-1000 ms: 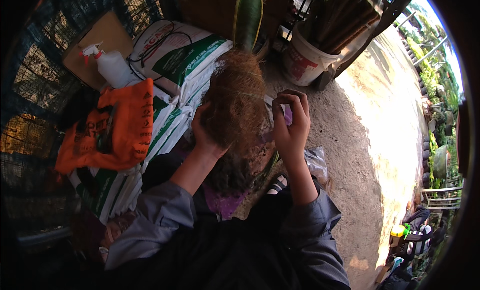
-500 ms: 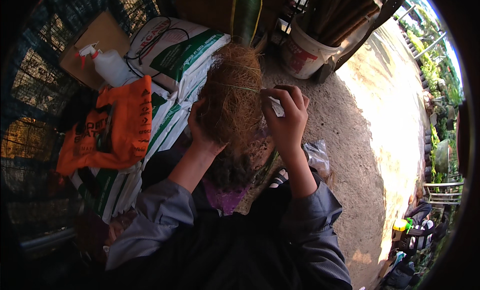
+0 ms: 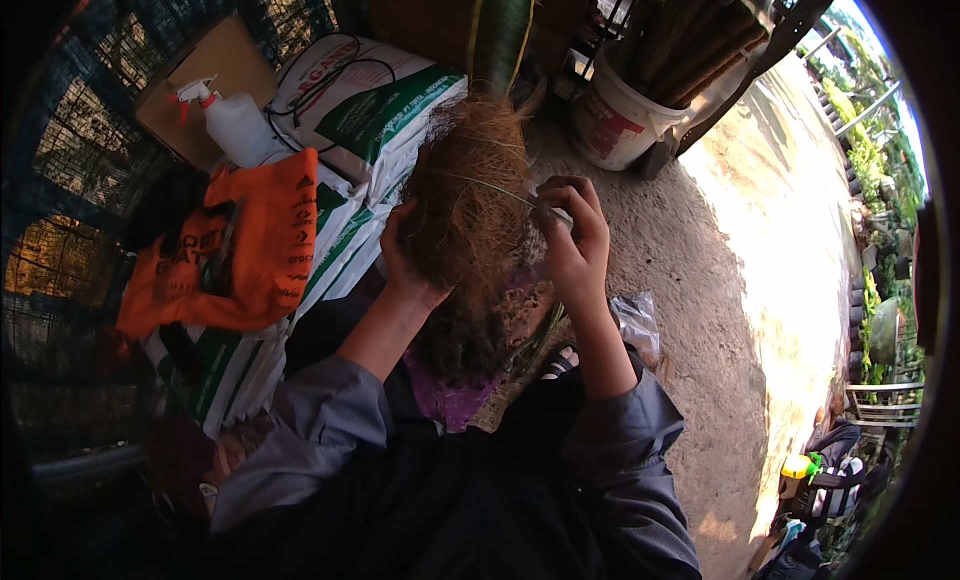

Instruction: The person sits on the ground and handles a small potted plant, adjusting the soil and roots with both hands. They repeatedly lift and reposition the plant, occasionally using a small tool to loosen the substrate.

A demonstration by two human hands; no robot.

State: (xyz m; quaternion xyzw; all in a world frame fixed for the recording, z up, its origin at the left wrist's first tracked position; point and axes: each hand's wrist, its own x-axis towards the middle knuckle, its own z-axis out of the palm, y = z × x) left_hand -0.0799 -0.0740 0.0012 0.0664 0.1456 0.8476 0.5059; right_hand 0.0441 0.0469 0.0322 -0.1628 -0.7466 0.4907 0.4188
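A ball of brown coconut fibre [image 3: 478,195] hangs before me, with a long green, yellow-edged leaf [image 3: 498,40] rising from its top. Around its left side curls my left hand [image 3: 408,255], holding it; some of those fingers are hidden behind the fibre. A thin pale-green string [image 3: 495,188] crosses the front of the ball and runs taut to the right. My right hand [image 3: 578,225] pinches the string's end, a little apart from the ball. Below lies dark soil [image 3: 465,345] on a purple sheet [image 3: 450,395].
Stacked white-and-green sacks [image 3: 385,130] stand at left, with an orange bag [image 3: 235,260], a spray bottle [image 3: 238,125] and a cardboard box [image 3: 200,85]. A white bucket [image 3: 625,115] of brown poles stands far right. A clear plastic bag [image 3: 635,320] lies on the ground.
My right hand has shifted slightly lower, and the string now slopes down to the right. The left hand keeps its hold on the fibre ball. The whole view has shifted slightly.
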